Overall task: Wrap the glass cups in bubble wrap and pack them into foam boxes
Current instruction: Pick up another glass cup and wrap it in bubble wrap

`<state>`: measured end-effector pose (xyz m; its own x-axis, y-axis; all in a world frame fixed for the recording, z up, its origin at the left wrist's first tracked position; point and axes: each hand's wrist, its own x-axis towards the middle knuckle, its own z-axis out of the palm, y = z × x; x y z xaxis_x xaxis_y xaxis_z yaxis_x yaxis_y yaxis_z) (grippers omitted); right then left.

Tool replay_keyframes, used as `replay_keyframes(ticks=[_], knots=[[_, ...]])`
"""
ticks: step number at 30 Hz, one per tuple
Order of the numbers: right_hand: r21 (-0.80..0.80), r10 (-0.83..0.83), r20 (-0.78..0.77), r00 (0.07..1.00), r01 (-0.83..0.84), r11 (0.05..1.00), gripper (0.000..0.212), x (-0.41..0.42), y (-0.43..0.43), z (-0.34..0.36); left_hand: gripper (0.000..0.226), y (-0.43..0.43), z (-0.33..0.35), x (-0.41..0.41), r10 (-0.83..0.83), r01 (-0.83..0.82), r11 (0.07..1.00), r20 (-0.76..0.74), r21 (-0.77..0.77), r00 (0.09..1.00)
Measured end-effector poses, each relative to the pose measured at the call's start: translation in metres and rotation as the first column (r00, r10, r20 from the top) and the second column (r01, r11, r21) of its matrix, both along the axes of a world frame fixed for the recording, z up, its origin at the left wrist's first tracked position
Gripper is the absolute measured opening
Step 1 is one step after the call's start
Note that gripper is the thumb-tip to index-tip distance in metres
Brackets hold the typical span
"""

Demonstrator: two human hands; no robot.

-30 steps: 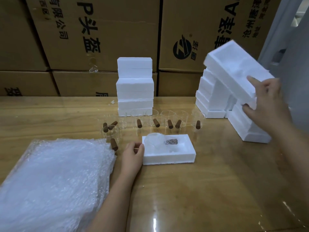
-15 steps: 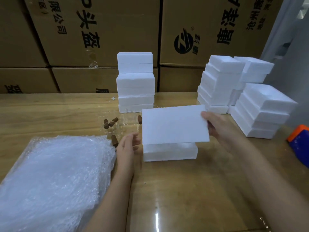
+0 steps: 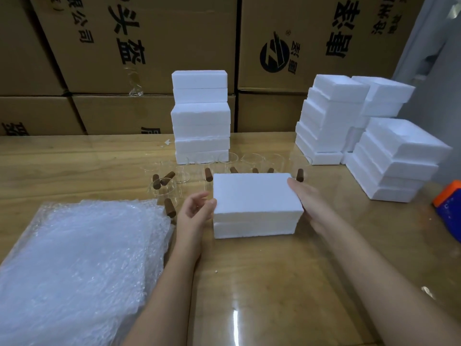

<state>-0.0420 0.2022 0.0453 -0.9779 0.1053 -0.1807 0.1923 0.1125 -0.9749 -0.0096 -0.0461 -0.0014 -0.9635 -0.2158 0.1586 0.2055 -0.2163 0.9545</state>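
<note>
Sitting at the middle of the table (image 3: 274, 283), one closed foam box (image 3: 254, 198) has the right hand (image 3: 306, 198) flat against its right end and the left hand (image 3: 194, 211) loosely curled at its left end, gripping nothing. Behind it stand glass cups (image 3: 162, 189) showing eight brown handles (image 3: 208, 174), then three stacked closed boxes (image 3: 200, 116); one bubble wrap pile (image 3: 82, 258) fills the near left corner.

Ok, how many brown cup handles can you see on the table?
8 brown handles: three at the left near the bubble wrap, five in a row behind the closed foam box, which may hide others.
</note>
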Motion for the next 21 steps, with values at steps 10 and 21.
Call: replay_keyframes(ticks=[10,21], knots=[[0.031,-0.107,0.009,0.994,0.107,0.994,0.022,-0.016,-0.007,-0.004,0.048,0.0,-0.003,-0.004,0.006,-0.004,0.999,0.064,-0.034,0.998],[0.063,-0.123,0.076,0.99,0.118,0.991,0.028,-0.013,-0.009,-0.003,0.028,0.0,-0.004,-0.006,-0.008,0.014,0.998,0.093,-0.065,0.996]])
